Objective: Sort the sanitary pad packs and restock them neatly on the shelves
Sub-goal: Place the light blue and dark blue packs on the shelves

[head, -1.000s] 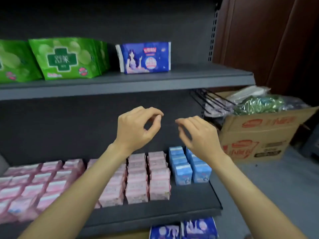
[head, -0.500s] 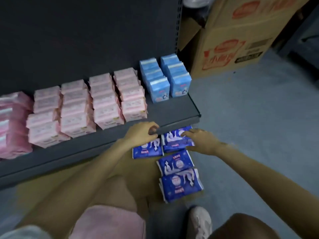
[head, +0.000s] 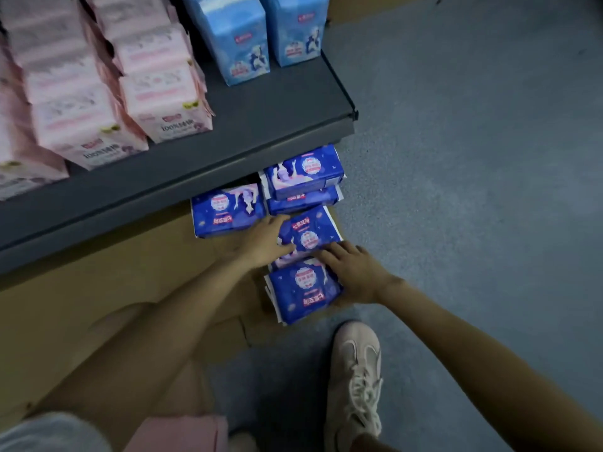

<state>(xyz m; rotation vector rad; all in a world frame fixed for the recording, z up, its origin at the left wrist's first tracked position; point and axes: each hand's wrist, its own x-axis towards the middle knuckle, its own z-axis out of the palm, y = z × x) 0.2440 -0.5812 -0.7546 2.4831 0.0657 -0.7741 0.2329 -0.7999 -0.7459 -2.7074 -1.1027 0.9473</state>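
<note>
Several dark blue sanitary pad packs lie on flattened cardboard (head: 98,305) on the floor, under the lowest shelf (head: 261,119). My left hand (head: 264,239) grips the left end of the middle dark blue pack (head: 310,234), thumb over its face. My right hand (head: 354,274) covers the right end of the nearest dark blue pack (head: 301,290), fingers curled in at the seam between the two packs. Another dark blue pack (head: 225,210) lies to the left, and a stack of two (head: 303,174) sits behind.
Rows of pink packs (head: 163,93) and light blue packs (head: 235,37) stand on the dark shelf above. My pale shoe (head: 355,370) stands on the grey floor just behind the nearest pack. The shelf's front edge overhangs the far packs.
My view has dropped from the shelves to the floor. Both hands went down from mid-air to the dark blue packs, then shifted from the far packs to the middle and nearest ones.
</note>
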